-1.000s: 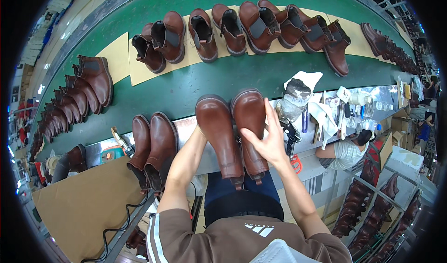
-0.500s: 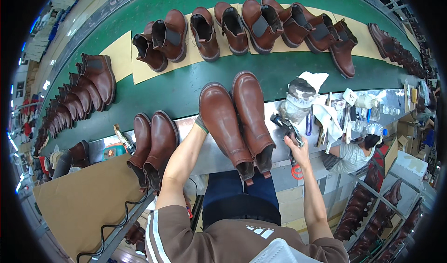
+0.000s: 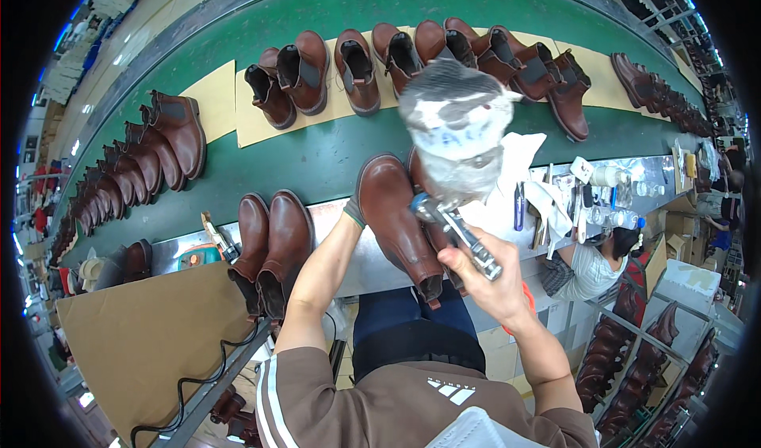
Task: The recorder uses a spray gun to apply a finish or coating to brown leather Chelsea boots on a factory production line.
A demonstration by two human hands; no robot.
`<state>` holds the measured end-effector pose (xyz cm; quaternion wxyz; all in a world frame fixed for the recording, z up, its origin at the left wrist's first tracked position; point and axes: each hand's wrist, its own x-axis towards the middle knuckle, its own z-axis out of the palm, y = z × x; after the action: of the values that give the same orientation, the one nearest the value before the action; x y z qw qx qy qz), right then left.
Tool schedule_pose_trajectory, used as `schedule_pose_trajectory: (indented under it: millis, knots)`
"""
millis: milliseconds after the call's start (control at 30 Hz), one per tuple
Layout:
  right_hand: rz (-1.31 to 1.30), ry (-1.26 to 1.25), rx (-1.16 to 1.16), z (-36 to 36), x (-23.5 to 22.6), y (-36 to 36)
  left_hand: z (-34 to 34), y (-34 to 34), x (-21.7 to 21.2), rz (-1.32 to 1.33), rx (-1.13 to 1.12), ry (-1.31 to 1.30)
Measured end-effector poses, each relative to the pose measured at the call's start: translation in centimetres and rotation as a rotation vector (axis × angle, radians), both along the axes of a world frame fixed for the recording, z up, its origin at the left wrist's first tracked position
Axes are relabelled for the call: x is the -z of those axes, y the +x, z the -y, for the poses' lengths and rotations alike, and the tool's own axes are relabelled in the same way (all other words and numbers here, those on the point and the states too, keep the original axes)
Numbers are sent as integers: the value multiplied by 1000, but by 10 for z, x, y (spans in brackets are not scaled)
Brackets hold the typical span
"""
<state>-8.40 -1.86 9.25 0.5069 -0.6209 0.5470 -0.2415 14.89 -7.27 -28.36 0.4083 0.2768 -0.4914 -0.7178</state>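
My left hand (image 3: 354,211), in a dark green glove, grips the toe side of a brown leather ankle boot (image 3: 394,218); its fingers are hidden behind the boot. The boot's mate (image 3: 436,238) stands close on its right, mostly covered by the tool. My right hand (image 3: 495,283) is wrapped round the metal body of a hand-held polisher (image 3: 457,230). The polisher's big round head (image 3: 460,119), wrapped in white cloth and clear plastic with a dark smeared face, hangs over the boots and hides some of those behind.
Another pair of brown boots (image 3: 277,250) stands left of my arm. Boots line a green table (image 3: 317,158) on yellow card (image 3: 254,131). Cloths (image 3: 547,206), a purple knife (image 3: 519,208) and bottles (image 3: 614,176) lie right. A cardboard sheet (image 3: 151,345) is lower left. A person (image 3: 594,266) sits nearby.
My right hand has lifted the polisher from the right side of the bench and swung it left, over the boots. My left hand stays at the boot.
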Motion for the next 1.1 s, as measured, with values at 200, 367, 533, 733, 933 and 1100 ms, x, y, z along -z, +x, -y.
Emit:
schedule_pose_trajectory:
  millis: [200, 367, 533, 733, 933, 1100]
  knots:
    - [-66, 105, 45, -17, -26, 2, -1, -14, -38, 322, -97, -375]
    - [-6, 40, 19, -6, -32, 13, 9, -15, -42, -77, -22, -100]
    - [-113, 81, 62, -10, -50, 10, 17, -19, -38, -467, 23, 351]
    - [-75, 15, -15, -4, -42, 14, 21, -26, -30, -329, 78, 191]
    - [-222, 97, 120, -9, -57, 7, 21, -16, -20, -487, 60, 489]
    - [-50, -62, 34, -1, -33, 12, 32, -28, -62, -584, 243, 288]
